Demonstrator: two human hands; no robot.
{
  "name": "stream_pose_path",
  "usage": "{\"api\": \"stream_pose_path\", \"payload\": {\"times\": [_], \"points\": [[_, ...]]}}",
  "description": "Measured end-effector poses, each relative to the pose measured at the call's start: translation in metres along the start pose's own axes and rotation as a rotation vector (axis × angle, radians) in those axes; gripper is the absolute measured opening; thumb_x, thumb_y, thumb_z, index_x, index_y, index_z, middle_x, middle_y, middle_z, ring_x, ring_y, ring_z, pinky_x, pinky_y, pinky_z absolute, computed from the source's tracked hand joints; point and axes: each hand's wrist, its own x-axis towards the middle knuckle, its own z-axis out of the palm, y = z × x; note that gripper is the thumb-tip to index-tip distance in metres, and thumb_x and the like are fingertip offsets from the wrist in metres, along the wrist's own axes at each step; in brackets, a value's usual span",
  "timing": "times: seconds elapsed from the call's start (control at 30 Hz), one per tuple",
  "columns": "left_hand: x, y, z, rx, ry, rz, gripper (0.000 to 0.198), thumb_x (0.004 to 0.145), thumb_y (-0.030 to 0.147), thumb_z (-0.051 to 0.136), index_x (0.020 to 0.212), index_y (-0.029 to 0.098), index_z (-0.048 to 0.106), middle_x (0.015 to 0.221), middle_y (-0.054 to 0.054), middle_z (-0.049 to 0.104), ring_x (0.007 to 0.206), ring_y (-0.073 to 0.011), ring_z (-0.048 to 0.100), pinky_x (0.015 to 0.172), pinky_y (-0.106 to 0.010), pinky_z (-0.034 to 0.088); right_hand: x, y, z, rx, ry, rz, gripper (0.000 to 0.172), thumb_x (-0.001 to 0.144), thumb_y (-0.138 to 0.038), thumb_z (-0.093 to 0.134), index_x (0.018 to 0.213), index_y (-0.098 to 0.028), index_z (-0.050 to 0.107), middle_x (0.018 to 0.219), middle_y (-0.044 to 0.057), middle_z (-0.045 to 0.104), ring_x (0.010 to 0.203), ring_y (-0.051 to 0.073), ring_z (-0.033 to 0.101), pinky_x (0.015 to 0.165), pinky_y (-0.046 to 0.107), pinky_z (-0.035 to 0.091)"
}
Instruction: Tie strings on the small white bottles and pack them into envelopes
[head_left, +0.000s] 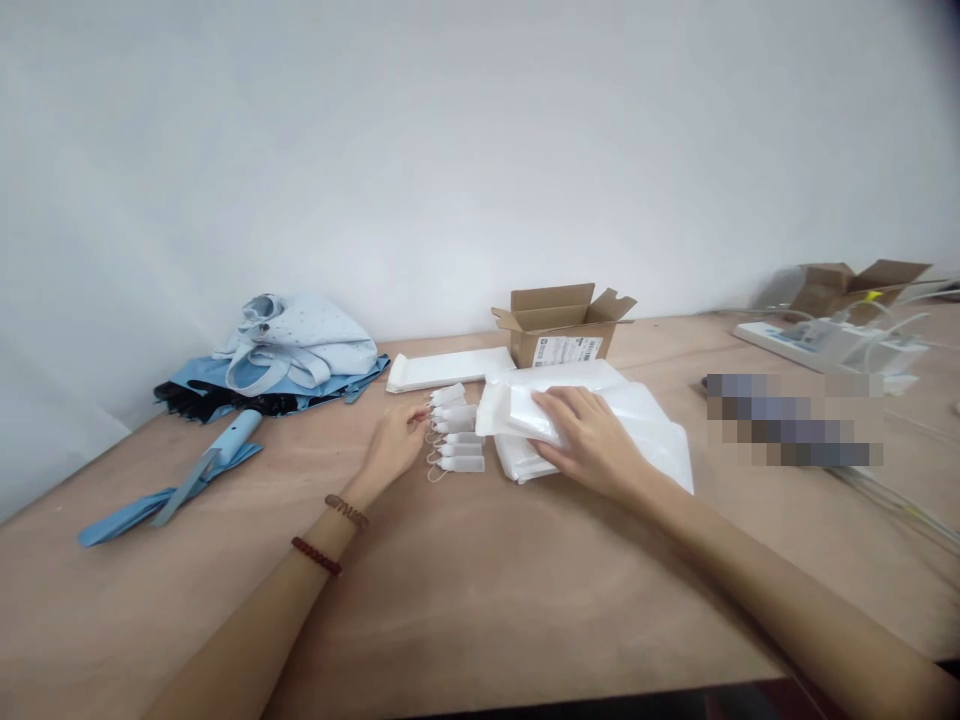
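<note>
At the row of small whitish tags (461,464) with string loops, my left hand (397,440) has its fingertips drawn together in a pinch. They are beside the loop ends of the upper tags; whether a string is caught between them I cannot tell. My right hand (589,435) grips a white padded mailer (517,408) by its near side, thumb below and fingers on top. Under and behind it lie more white mailers (660,435), stacked loosely. The held mailer's left end is raised toward the tags.
Behind the mailers stands an open cardboard box (562,335), with a flat white package (450,369) to its left. A blue umbrella (232,440) and pale blue cloth bag (315,340) lie left. At right are a blurred-out object (787,420), a power strip (780,342), cables and another carton (832,290).
</note>
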Motion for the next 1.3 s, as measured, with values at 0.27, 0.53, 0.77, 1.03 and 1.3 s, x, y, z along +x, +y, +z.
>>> {"api": "stream_pose_path", "payload": {"times": [0.27,0.53,0.77,1.03,1.3], "points": [[0.003,-0.009,0.011,-0.025,0.003,0.0,0.025,0.08,0.023,0.051,0.096,0.015,0.068,0.098,-0.009,0.071,0.087,-0.024,0.062,0.081,-0.036,0.047,0.0,0.0,0.001,-0.009,-0.009,-0.008,0.044,0.084,-0.032,0.054,0.122,-0.013,0.046,0.114,0.017,0.054,0.103,0.03,0.048,0.085,0.043,0.042],[0.003,-0.007,0.011,-0.075,0.054,0.046,0.019,0.081,0.024,0.048,0.083,0.017,0.065,0.088,-0.006,0.069,0.083,-0.0219,0.06,0.076,-0.033,0.045,0.0,-0.002,0.001,-0.01,-0.018,0.004,0.044,0.083,-0.03,0.055,0.122,-0.013,0.046,0.115,0.017,0.054,0.103,0.03,0.048,0.084,0.043,0.042],[-0.001,0.015,-0.014,-0.202,0.288,0.048,0.019,0.081,0.029,0.05,0.083,0.017,0.063,0.082,-0.003,0.066,0.069,-0.0164,0.053,0.067,-0.028,0.042,0.0,-0.002,0.0,-0.009,-0.025,0.008,0.046,0.083,-0.031,0.056,0.123,-0.012,0.046,0.116,0.018,0.053,0.105,0.031,0.047,0.085,0.043,0.042],[-0.011,0.036,-0.016,-0.294,0.148,0.204,0.014,0.083,0.027,0.053,0.078,0.018,0.063,0.079,-0.002,0.066,0.075,-0.0162,0.056,0.07,-0.028,0.04,0.001,-0.002,0.001,-0.011,-0.017,0.0,0.045,0.083,-0.03,0.055,0.123,-0.01,0.047,0.115,0.019,0.053,0.104,0.031,0.047,0.085,0.044,0.043],[-0.025,0.058,0.009,-0.332,0.039,0.316,0.017,0.084,0.029,0.056,0.082,0.02,0.07,0.08,-0.004,0.063,0.082,-0.0191,0.056,0.074,-0.031,0.042,0.0,-0.01,-0.003,0.042,-0.004,-0.098,0.044,0.083,-0.026,0.055,0.123,-0.01,0.048,0.114,0.019,0.053,0.104,0.03,0.048,0.085,0.044,0.043]]}}
